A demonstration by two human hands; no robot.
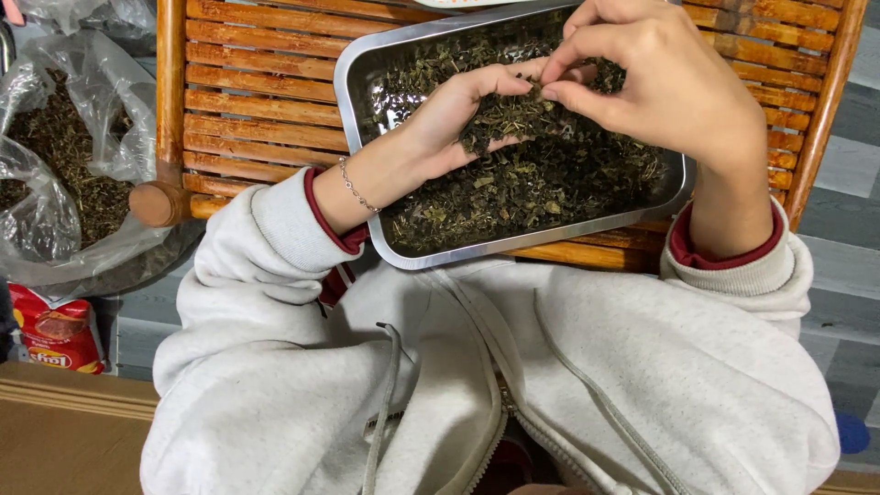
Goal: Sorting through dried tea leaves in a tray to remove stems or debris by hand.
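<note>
While the left hand (458,115) cups dark, crumbly dried leaves (532,179) palm-up, fingers open, the right hand (660,82) pinches a bit at its 9 o'clock, above the steel tray (359,101).

Lay at far left: clear plastic bag (64,156), open, holding dark dried leaves; below it, red packet (57,335) with yellow-white label.
</note>
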